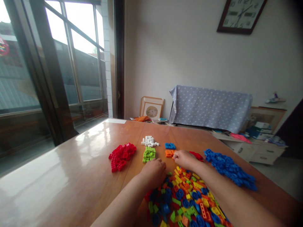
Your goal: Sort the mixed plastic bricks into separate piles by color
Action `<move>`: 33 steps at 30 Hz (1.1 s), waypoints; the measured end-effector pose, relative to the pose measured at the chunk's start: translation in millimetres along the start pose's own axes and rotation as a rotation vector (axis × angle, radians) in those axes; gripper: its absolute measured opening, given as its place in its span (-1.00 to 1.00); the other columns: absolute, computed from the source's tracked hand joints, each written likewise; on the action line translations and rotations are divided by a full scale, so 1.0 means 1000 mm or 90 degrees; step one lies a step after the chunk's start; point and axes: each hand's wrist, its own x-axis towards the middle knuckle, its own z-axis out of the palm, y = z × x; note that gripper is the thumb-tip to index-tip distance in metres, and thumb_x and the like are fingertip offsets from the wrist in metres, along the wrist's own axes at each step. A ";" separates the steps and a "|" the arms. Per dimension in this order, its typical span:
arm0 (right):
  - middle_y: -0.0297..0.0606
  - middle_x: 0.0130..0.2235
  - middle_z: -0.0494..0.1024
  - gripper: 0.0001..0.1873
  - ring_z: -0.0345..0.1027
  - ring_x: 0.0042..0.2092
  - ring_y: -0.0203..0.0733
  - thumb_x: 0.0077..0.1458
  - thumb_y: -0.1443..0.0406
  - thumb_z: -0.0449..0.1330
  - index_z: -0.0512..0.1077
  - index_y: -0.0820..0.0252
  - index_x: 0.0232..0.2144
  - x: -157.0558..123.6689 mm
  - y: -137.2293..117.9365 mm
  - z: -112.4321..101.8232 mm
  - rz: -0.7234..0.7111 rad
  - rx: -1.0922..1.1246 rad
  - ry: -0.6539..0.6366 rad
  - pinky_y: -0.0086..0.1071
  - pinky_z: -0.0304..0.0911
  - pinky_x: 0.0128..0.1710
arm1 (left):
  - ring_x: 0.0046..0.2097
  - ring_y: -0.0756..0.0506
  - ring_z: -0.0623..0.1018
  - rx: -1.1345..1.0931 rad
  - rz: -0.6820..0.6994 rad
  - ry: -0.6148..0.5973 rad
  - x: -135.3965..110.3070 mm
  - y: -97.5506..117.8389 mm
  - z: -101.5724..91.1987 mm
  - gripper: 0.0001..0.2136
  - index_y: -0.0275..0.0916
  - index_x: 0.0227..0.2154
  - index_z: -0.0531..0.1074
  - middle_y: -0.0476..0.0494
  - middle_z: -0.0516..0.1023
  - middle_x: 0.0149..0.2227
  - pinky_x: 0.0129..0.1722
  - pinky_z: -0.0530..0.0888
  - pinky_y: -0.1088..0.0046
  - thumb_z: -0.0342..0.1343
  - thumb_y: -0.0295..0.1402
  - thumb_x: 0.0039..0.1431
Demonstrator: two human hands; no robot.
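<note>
A mixed heap of coloured plastic bricks (187, 198) lies on the wooden table (78, 176) right in front of me. My left hand (153, 171) rests knuckles-up at the heap's far left edge, just below a small green pile (149, 154), fingers curled under. My right hand (184, 158) is closed in a pinch beside a small orange pile (169, 153), what it holds is hidden. Sorted piles lie beyond: red (121, 155), white (149, 141), small blue (169, 145), a small red one (197, 155) and a long blue one (228, 167).
A large window (47, 69) runs along the left. Against the far wall stand a framed picture (151, 110), something under a dotted blue cloth (210, 107) and a low white cabinet (255, 149) with clutter. A clock (241, 14) hangs above.
</note>
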 end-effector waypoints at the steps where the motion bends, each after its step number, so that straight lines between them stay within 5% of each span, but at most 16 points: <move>1: -0.35 -0.35 0.62 -0.85 0.39 -0.31 -0.24 0.00 0.33 0.20 0.59 0.06 -0.40 0.001 0.001 0.000 0.000 0.003 0.001 -0.44 -0.04 -0.41 | -0.18 -0.20 0.54 0.000 0.001 -0.001 0.000 0.000 0.000 -0.71 -0.26 -0.30 0.51 -0.29 0.55 -0.20 -0.17 0.48 0.30 -0.08 -0.25 0.32; 9: -0.36 -0.40 0.59 -0.88 0.37 -0.34 -0.26 -0.01 0.32 0.19 0.56 0.12 -0.44 0.004 0.006 0.003 0.000 0.043 0.014 -0.45 -0.04 -0.41 | -0.17 -0.22 0.55 -0.002 0.000 0.003 0.000 0.000 0.002 -0.71 -0.26 -0.32 0.51 -0.30 0.55 -0.22 -0.17 0.48 0.27 -0.08 -0.25 0.31; 16: -0.33 -0.40 0.58 -0.83 0.37 -0.34 -0.27 0.03 0.33 0.16 0.56 0.20 -0.34 0.008 0.020 -0.017 -0.013 0.141 0.021 -0.50 0.07 -0.39 | -0.17 -0.21 0.54 -0.006 -0.003 -0.002 0.001 -0.001 0.002 -0.74 -0.24 -0.33 0.50 -0.27 0.54 -0.22 -0.20 0.47 0.31 -0.06 -0.27 0.30; 24: -0.36 -0.51 0.49 -0.79 0.29 -0.49 -0.34 0.10 0.25 0.11 0.48 0.24 -0.29 -0.016 0.044 -0.032 0.013 0.268 -0.055 -0.54 0.15 -0.50 | -0.16 -0.19 0.54 -0.011 -0.003 -0.018 0.001 0.001 -0.003 -0.77 -0.24 -0.29 0.50 -0.27 0.54 -0.20 -0.17 0.45 0.33 -0.04 -0.29 0.31; 33: -0.35 -0.44 0.52 -0.77 0.32 -0.42 -0.32 -0.03 0.34 0.20 0.52 0.23 -0.26 -0.046 0.051 -0.013 -0.020 0.290 -0.119 -0.54 0.07 -0.50 | -0.18 -0.16 0.54 -0.027 -0.004 -0.014 0.006 0.008 -0.002 -0.73 -0.23 -0.31 0.48 -0.25 0.53 -0.20 -0.19 0.45 0.37 -0.06 -0.21 0.33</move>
